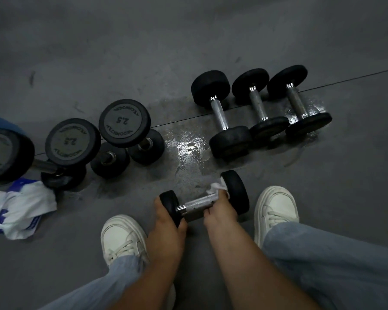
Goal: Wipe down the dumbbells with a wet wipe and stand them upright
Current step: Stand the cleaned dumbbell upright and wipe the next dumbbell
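White wipe pack point(20, 209), wipe point(216, 186) on dumbbell point(199, 202)

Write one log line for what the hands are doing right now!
left hand: grips dumbbell end | right hand: presses wet wipe against it | upright dumbbells: three | lying dumbbells: three

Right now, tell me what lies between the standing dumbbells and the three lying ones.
Head view: only a wet, shiny patch of grey floor; no object.

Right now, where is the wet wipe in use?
Head view, lower centre: the wet wipe is in the right hand, on the dumbbell handle, between the shoes.
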